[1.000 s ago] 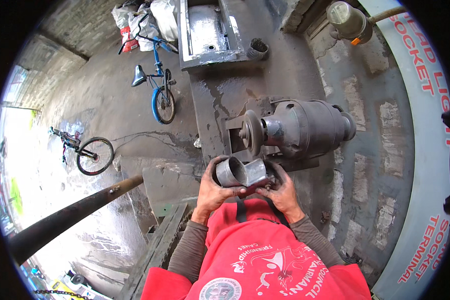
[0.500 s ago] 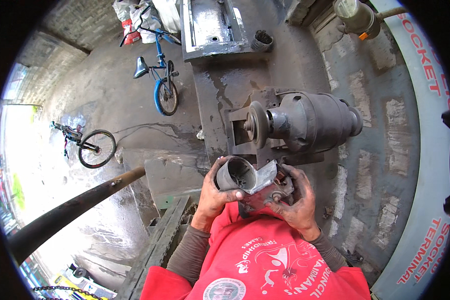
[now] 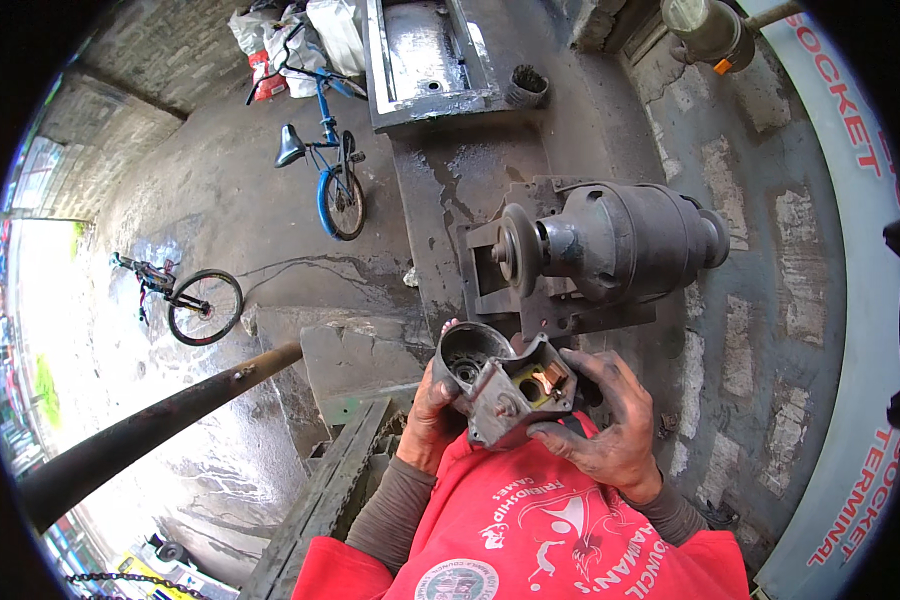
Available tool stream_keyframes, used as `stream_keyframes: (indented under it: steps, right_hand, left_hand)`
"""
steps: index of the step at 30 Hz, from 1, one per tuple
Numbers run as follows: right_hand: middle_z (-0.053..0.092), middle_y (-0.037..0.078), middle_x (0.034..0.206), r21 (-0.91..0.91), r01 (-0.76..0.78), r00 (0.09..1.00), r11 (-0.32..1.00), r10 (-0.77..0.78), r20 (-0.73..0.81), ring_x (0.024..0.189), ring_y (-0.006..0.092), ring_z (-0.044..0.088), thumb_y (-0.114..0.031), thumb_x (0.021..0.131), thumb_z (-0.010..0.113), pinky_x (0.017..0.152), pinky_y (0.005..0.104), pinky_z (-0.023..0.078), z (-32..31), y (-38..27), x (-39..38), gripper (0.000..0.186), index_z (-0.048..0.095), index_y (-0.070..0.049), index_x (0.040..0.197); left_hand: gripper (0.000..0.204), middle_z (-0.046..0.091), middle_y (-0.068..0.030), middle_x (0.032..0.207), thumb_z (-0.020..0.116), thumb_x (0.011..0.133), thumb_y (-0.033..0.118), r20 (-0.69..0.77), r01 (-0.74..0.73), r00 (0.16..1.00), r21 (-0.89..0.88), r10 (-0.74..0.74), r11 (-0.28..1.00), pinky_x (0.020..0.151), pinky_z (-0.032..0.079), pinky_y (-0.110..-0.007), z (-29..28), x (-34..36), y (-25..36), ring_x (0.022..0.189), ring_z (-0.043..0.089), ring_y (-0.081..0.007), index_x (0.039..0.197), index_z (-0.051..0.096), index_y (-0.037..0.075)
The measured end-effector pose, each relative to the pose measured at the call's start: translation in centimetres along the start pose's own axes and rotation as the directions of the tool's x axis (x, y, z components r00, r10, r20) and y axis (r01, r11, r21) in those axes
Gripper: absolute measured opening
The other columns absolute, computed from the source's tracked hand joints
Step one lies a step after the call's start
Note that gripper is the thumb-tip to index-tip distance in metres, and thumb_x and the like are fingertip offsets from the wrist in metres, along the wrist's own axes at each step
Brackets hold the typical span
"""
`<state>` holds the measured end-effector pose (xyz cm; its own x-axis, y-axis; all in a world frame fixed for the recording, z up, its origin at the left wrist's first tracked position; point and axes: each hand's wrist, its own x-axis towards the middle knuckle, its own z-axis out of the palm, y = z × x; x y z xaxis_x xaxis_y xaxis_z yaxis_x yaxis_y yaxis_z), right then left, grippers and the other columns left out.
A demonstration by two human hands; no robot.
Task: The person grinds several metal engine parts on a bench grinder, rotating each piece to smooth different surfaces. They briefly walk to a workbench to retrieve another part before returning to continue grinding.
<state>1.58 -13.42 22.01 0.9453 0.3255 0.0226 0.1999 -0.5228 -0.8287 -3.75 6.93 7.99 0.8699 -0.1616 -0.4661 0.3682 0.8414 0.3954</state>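
A grey metal housing (image 3: 497, 400) with a round, hollow cylinder on its left and a boxy section on its right is held up in front of my chest. Inside the box part, a copper-coloured piece (image 3: 547, 380) shows near a round opening. My left hand (image 3: 429, 415) wraps around the cylinder side from below, its fingertips just showing past the far rim. At the right end, my right hand (image 3: 610, 415) grips the box section, thumb on the near side and fingers on the far side. Both hands are dirty.
Just beyond my hands stands a bench grinder motor (image 3: 630, 243) with a wheel (image 3: 517, 252) on its left shaft. Left of me a dark pipe (image 3: 160, 430) slants in. A blue bicycle (image 3: 327, 140), another bicycle (image 3: 205, 307) and a metal basin (image 3: 430, 108) are farther off.
Both hands have tilted the housing, so its open box side and the copper-coloured piece now face up. My left hand has slid lower around the cylinder; my right fingers have shifted at the edge.
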Motion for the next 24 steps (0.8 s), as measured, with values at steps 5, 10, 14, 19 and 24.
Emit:
stream_keyframes:
  steps: [5, 10, 14, 19, 24]
  right_hand:
    - [0.067, 0.016, 0.103, 0.033, 0.032, 0.999, 0.999, -0.032, 0.012, 0.091, 0.0284, 0.068, -0.028, 0.066, 0.096, 0.082, 0.0369, 0.056, -0.4, 0.5, -0.9, 0.076, 0.063, 0.003, 0.127]
    - [0.066, 0.015, 0.104, 0.099, -0.013, 1.000, 0.995, 0.013, 0.003, 0.093, 0.0271, 0.067, -0.026, 0.064, 0.097, 0.083, 0.0359, 0.055, -0.3, 1.2, -1.9, 0.078, 0.062, 0.001, 0.129]
    - [0.066, 0.015, 0.105, 0.127, -0.037, 0.999, 0.991, 0.038, -0.002, 0.095, 0.0268, 0.067, -0.026, 0.065, 0.096, 0.084, 0.0360, 0.054, -0.3, 1.6, -2.5, 0.077, 0.062, 0.000, 0.130]
    - [0.066, 0.014, 0.108, 0.144, -0.072, 0.997, 0.987, 0.069, 0.028, 0.096, 0.0272, 0.066, -0.026, 0.070, 0.094, 0.085, 0.0370, 0.053, -0.3, 2.0, -2.7, 0.072, 0.062, -0.001, 0.130]
    - [0.066, 0.011, 0.108, 0.299, -0.155, 0.988, 0.942, 0.140, 0.071, 0.098, 0.0230, 0.065, -0.018, 0.077, 0.089, 0.088, 0.0332, 0.051, -0.2, 3.6, -3.3, 0.062, 0.062, 0.001, 0.130]
  left_hand:
    - [0.107, 0.060, -0.0099, 0.133, 0.093, 0.063, 0.053, 0.066, 0.026, 0.997, 0.078, -0.032, 0.997, 0.109, 0.047, -0.036, 0.5, 0.0, 0.6, 0.122, 0.061, -0.0218, 0.142, 0.048, -0.002]
    - [0.110, 0.063, -0.0087, 0.129, 0.097, 0.056, 0.052, 0.095, 0.001, 0.995, 0.138, -0.014, 0.990, 0.106, 0.048, -0.035, 0.8, 0.4, 1.0, 0.119, 0.063, -0.0212, 0.139, 0.051, -0.002]
    - [0.111, 0.064, -0.0085, 0.128, 0.099, 0.053, 0.051, 0.135, -0.024, 0.991, 0.190, -0.002, 0.982, 0.106, 0.048, -0.034, 0.2, 0.9, 0.9, 0.118, 0.063, -0.0212, 0.138, 0.052, -0.002]
    - [0.114, 0.055, -0.0105, 0.141, 0.095, 0.062, 0.050, 0.040, 0.026, 0.999, 0.047, -0.028, 0.999, 0.112, 0.044, -0.039, -1.0, 0.3, -0.7, 0.129, 0.057, -0.0231, 0.150, 0.041, 0.001]
    - [0.118, 0.049, -0.0075, 0.150, 0.091, 0.070, 0.048, 0.022, 0.126, 0.992, -0.072, -0.125, 0.989, 0.116, 0.040, -0.042, -2.0, 0.1, -1.8, 0.135, 0.051, -0.0248, 0.161, 0.028, 0.007]
